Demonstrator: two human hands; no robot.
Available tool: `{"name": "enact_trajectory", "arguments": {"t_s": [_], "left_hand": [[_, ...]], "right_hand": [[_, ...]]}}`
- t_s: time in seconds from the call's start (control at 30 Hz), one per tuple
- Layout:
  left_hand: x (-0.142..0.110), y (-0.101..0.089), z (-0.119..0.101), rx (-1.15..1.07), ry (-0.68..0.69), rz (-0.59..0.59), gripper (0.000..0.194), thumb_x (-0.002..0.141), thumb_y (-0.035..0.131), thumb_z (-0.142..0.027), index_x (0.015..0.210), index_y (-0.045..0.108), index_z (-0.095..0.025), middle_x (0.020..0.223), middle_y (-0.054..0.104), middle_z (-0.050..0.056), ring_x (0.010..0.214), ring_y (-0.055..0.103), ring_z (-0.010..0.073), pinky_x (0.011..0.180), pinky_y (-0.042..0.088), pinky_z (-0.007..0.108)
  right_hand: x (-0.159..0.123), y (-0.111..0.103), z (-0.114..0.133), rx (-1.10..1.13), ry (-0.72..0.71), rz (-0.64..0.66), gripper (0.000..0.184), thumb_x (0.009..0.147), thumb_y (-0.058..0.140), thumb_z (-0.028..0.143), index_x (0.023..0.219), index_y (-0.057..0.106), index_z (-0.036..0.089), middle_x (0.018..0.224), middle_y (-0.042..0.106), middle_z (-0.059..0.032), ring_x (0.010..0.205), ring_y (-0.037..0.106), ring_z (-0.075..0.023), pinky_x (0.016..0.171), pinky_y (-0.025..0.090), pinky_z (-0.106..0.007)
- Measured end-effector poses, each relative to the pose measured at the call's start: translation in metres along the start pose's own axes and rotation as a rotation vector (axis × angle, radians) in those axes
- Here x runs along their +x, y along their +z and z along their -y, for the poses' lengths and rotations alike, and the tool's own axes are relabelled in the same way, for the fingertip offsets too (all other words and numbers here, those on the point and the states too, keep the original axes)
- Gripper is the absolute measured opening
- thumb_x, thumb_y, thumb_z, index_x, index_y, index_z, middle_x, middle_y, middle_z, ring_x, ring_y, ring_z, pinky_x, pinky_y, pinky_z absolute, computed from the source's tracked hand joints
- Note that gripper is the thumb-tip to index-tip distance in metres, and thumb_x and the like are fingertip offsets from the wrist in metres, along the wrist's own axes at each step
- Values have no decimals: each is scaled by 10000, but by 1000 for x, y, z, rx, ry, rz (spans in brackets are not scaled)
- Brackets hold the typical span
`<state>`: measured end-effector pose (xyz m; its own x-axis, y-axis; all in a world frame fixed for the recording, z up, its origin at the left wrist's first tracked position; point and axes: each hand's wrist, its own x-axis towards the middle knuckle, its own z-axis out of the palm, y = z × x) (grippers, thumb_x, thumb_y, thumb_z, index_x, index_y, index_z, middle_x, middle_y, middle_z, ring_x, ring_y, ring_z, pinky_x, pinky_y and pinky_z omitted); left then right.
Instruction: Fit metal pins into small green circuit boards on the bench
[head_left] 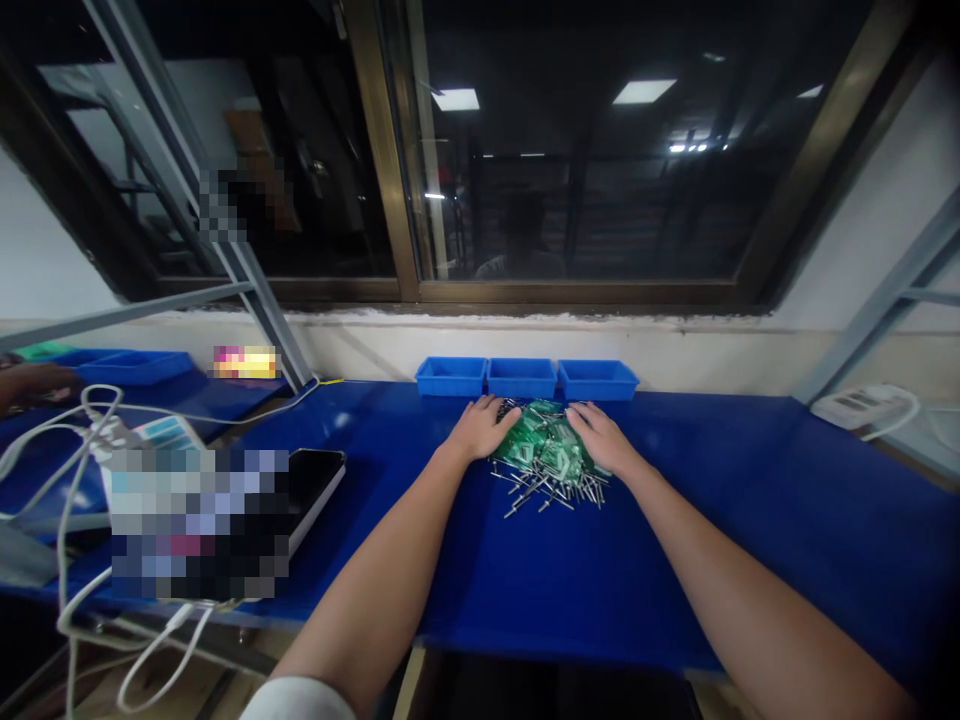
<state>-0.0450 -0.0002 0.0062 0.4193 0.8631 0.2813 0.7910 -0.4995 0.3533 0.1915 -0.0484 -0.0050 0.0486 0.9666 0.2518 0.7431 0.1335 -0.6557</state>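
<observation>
A heap of small green clear-plastic packets [541, 440] lies on the blue table, with thin metal pins that look like blind rivets [551, 490] spilling out at its near side. My left hand [482, 428] rests against the heap's left side, fingers stretched forward and thumb on the packets. On the opposite side my right hand [598, 436] touches the packets with its fingers extended. Neither hand is closed around anything. Small dark pieces [510, 406] show just beyond my left thumb, too small to name.
Three blue trays [523, 377] stand in a row behind the heap against the wall. To the left are a phone [319, 470], partly blurred out, and white cables [73, 520]. Another person's hand [37, 385] is at the far left near more blue trays [142, 367]. Grey metal posts [266, 330] flank the table.
</observation>
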Motion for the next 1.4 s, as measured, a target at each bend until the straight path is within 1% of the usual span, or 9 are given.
{"name": "enact_trajectory", "arguments": {"t_s": [0.13,0.2,0.33,0.47,0.67,0.83,1.0,1.2,1.4], "left_hand": [[-3,-12,-13,56,147,-133,599,875,274,-584,1193,526,-142,1234,533,128,1181,447,253,993,308,380],[-5,-17,-23,97,227,-150,545,866,323,-570,1130,562,-158,1129,577,112,1071,513,249,928,357,381],[-9,-17,-39,200,337,-110,475,819,437,-557,1080,589,-191,1085,564,98,1018,510,270,870,362,420],[-9,-8,-44,249,376,-31,399,808,494,-475,1071,590,-191,1088,546,103,1048,485,271,854,356,408],[-6,-5,-41,192,287,-81,346,857,422,-382,1126,560,-214,1096,550,86,1060,492,260,853,363,402],[-3,-8,-38,191,133,-126,336,844,429,-380,1075,594,-201,1052,585,89,1021,520,262,865,376,390],[-1,-9,-38,195,49,-138,365,831,433,-424,994,640,-171,963,611,105,952,550,263,850,396,367],[1,-1,-36,228,27,-128,525,802,398,-601,817,694,-168,895,619,123,916,562,277,832,404,389],[6,3,-34,111,-98,-127,426,728,528,-591,876,689,-225,989,620,96,970,550,295,834,395,425]], "right_hand": [[-3,-9,7,-44,-108,-107,537,840,322,600,1101,601,222,1172,582,-83,1194,395,-271,985,293,-450],[-7,-15,15,-74,-205,-80,469,815,390,602,979,638,239,1051,619,-66,1092,444,-265,934,320,-447],[-14,-16,26,-142,-371,36,431,724,545,601,935,635,236,965,607,-65,1008,446,-260,871,333,-435],[-13,-8,24,-201,-380,49,398,706,594,547,914,636,211,951,587,-79,982,437,-258,836,348,-413],[-8,-6,19,-169,-295,-64,395,727,592,469,1016,617,202,977,576,-87,980,452,-254,833,367,-389],[-4,-8,16,-125,-247,-133,236,752,553,416,768,647,201,831,614,-64,865,511,-216,805,376,-351],[-4,-9,17,-90,-233,-205,252,737,541,376,558,564,200,620,586,-24,657,526,-164,651,371,-282],[-5,-5,22,-103,-243,-223,307,749,507,362,490,499,198,529,537,-4,554,487,-138,563,315,-262],[-6,0,25,-135,-284,-186,295,758,509,347,502,502,202,566,561,-12,593,504,-148,602,348,-269]]}}
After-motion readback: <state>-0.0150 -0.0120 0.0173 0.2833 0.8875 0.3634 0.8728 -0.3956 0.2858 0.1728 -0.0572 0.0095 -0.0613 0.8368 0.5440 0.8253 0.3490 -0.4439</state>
